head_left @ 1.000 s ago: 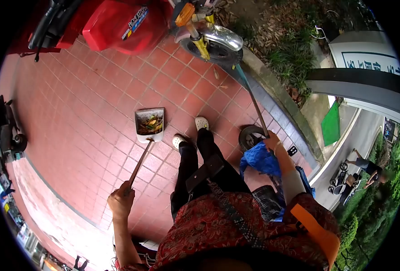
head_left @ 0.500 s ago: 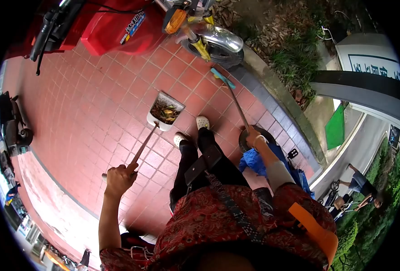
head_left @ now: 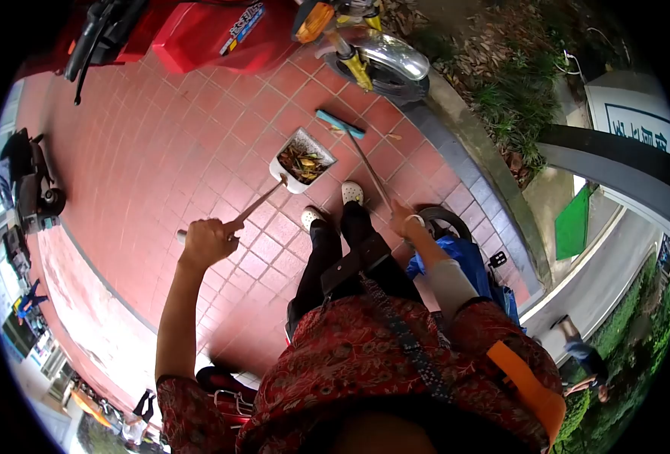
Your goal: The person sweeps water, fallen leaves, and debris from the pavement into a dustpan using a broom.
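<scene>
My left hand point(head_left: 211, 243) is wrapped round the wooden handle of a dustpan point(head_left: 295, 184). Dry leaves point(head_left: 303, 161) lie inside the pan, which rests on the red tiles ahead of my feet. In my right hand point(head_left: 405, 219) is the stick of a broom point(head_left: 365, 160). The broom's teal head point(head_left: 340, 123) is on the tiles, to the right of and beyond the dustpan, apart from it. A leaf point(head_left: 338, 129) lies against the near side of the broom head.
A red vehicle point(head_left: 221, 38) and a wheel with a chrome fender point(head_left: 395, 60) stand at the far side. A stone kerb point(head_left: 501, 166) borders plants at the right. Close to my right arm are a wheel and blue cloth point(head_left: 463, 261). A person point(head_left: 586, 359) is at the far right.
The broom head has come from beside the chrome-fendered wheel leftwards, closer to the dustpan. The dustpan has shifted right and away from me and turned. Both hands have kept their hold.
</scene>
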Demonstrator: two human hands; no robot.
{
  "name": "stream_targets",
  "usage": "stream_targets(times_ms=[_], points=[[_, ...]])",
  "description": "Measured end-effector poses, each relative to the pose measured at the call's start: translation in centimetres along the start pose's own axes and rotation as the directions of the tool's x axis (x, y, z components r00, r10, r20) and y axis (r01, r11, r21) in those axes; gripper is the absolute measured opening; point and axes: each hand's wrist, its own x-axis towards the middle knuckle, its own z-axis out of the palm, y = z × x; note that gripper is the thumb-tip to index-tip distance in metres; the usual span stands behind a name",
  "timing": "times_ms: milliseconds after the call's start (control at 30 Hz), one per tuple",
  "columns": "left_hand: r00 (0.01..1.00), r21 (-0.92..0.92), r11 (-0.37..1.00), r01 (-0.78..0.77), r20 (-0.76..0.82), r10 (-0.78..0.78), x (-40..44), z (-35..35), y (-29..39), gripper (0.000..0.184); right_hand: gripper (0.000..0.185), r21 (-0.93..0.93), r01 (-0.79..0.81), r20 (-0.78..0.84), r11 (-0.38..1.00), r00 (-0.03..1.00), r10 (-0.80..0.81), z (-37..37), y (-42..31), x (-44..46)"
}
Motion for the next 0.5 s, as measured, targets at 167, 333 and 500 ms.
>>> stream_targets(times_ms=[167,333,500], points=[[0.998,-0.089,0.994,0.056,0.023,-0.054,0.0,-0.6,0.0,0.023,0.064,-0.045,0.259,-0.137,0.965,0.955,-0.262,-3.0,4.0,-4.5],[0.996,-0.149,0.985,0.09,0.028,-0.086,1.0,-1.3,0.1,0.023,0.066,0.043,0.013,-0.173,0.999,0.985,-0.005,-1.1,6.3,-2.6],[0.998,-0.062,0.996,0.061,-0.009,-0.062,0.8,-1.0,0.0,0.028,0.069,0.52,0.007,0.048,0.854,0.998,-0.037,3.4,3.8,-1.6]])
